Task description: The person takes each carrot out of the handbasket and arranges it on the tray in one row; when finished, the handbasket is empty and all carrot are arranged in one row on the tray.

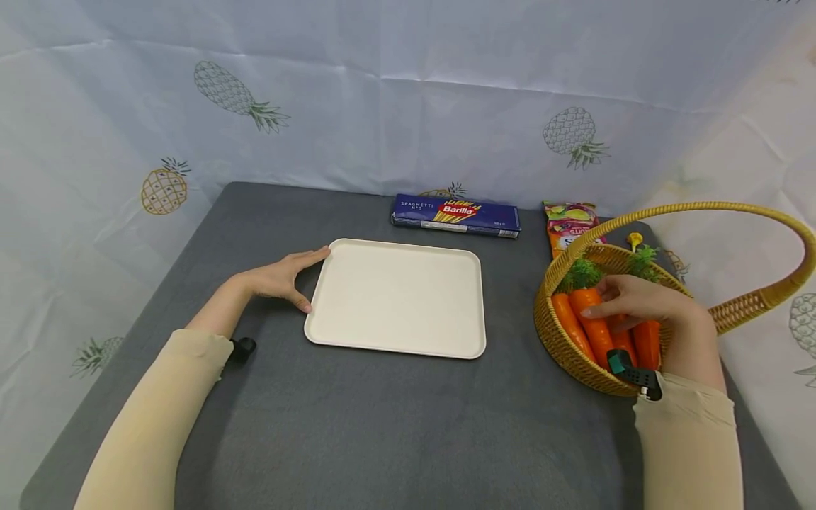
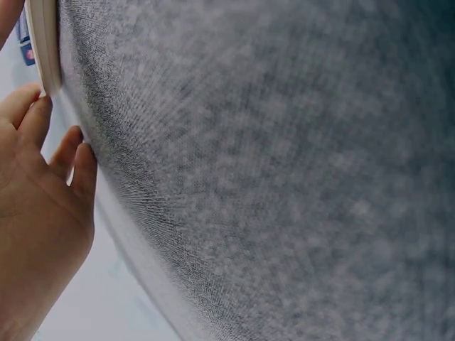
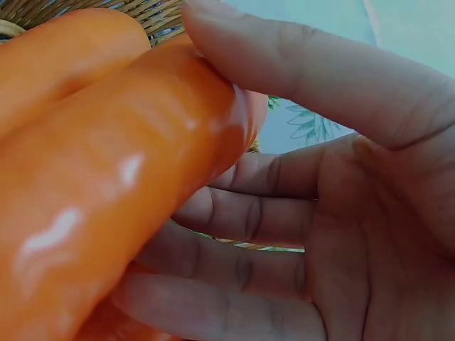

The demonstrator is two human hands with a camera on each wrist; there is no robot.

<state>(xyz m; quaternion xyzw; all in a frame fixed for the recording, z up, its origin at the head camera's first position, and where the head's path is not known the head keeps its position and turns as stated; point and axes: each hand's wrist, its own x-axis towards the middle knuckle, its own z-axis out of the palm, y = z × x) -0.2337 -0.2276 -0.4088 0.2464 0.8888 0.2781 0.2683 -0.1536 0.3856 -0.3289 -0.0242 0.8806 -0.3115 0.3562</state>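
At the left edge of a cream rectangular tray [image 1: 395,297], my left hand [image 1: 274,280] spreads its thumb and fingers, their tips right at the rim. Nothing lies on the tray. Over on the right, my right hand [image 1: 644,301] reaches into a wicker basket [image 1: 550,331] and grips an orange carrot [image 1: 591,322] near its leafy end. Close up in the right wrist view, the thumb presses on top of the carrot and the fingers curl beneath it. Several other carrots lie beside it in the basket, partly covered by the hand.
A blue spaghetti box [image 1: 455,214] lies along the table's back edge. Behind the basket are a colourful snack bag [image 1: 567,221] and a small yellow item [image 1: 635,239]. The basket's tall handle [image 1: 707,207] arches out to the right. Grey cloth covers the table [image 1: 382,425].
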